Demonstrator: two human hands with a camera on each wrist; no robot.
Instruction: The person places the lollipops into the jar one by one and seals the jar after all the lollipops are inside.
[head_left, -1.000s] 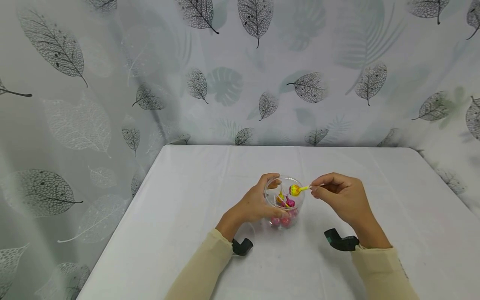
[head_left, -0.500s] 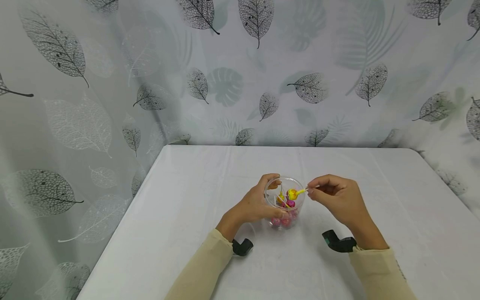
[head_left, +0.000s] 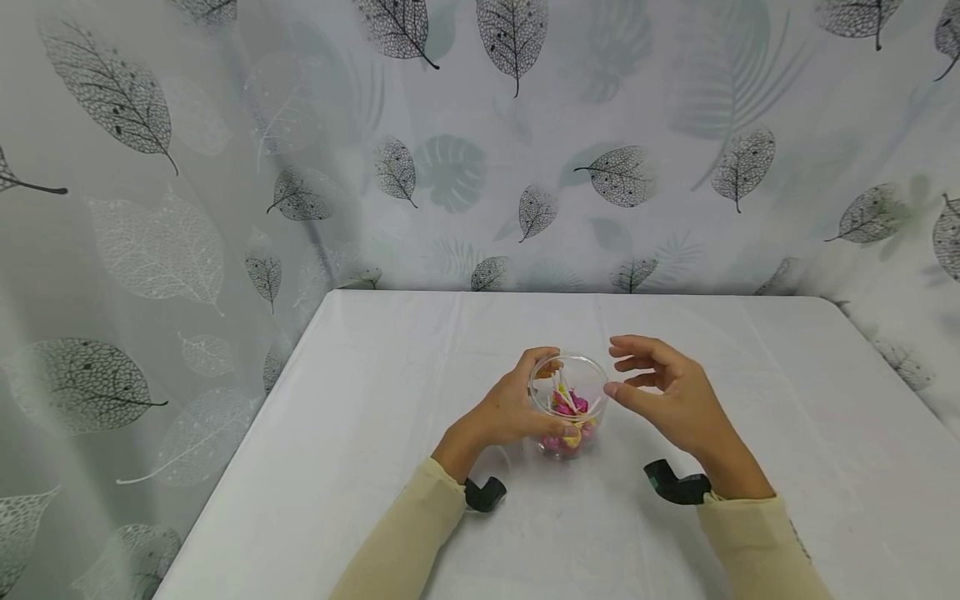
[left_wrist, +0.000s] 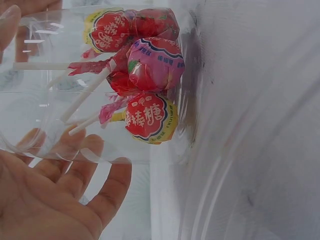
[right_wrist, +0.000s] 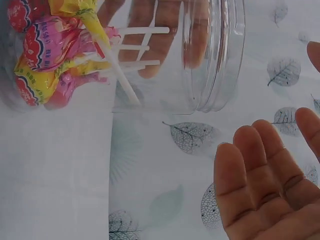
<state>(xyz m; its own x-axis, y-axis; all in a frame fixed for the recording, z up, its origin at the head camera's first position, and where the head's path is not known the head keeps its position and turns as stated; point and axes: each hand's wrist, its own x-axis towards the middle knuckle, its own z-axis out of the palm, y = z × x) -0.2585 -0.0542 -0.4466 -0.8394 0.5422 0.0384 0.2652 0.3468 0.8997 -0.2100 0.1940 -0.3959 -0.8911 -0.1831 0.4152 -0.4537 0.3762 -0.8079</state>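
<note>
A clear plastic jar (head_left: 583, 367) stands uncovered on the white table, with several wrapped lollipops (right_wrist: 52, 45) inside. Their pink, yellow and red heads lie at the bottom, and the white sticks point up toward the mouth. My left hand (head_left: 513, 407) holds the jar from its left side, thumb in front and fingers around the back. To the right of the rim is my right hand (head_left: 673, 400), its fingers spread and nothing between them. In the right wrist view, the right hand's fingers (right_wrist: 267, 170) are apart from the jar.
A clear round lid (head_left: 497, 461) lies on the table beneath my left wrist, partly hidden by it. White cloth covers the table (head_left: 397, 358). Leaf-patterned curtains (head_left: 450, 233) hang behind it and at both sides. A black camera mount sits at each wrist.
My right hand carried a yellow lollipop by its stick over the jar, lowered it and let go. It dropped among the others, and the fingers spread. The left hand stays on the jar.
</note>
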